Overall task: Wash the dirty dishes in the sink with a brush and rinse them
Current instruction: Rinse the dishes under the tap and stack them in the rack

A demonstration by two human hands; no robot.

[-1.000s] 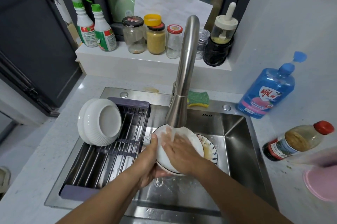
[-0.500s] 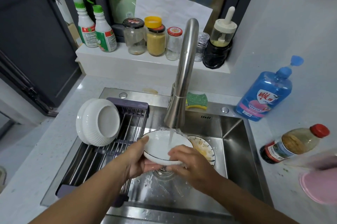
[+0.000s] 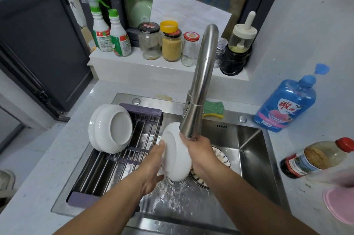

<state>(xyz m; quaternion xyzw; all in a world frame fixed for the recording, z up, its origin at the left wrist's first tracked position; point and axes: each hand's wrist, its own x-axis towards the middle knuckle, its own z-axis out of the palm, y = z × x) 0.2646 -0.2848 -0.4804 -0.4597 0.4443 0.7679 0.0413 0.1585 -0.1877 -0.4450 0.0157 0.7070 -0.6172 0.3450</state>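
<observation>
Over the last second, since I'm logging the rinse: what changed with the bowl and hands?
The white bowl was tipped from level under the faucet to standing on edge. The right hand grips its rim; the left hand shifted to its underside. Rack bowls and patterned plate stayed put.

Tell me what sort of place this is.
Most likely a home kitchen. A stainless sink with a white bowl under its tall faucet, a drying rack holding upturned bowls, spice jars on the ledge behind and a blue dish-soap bottle on the counter point that way.
</observation>
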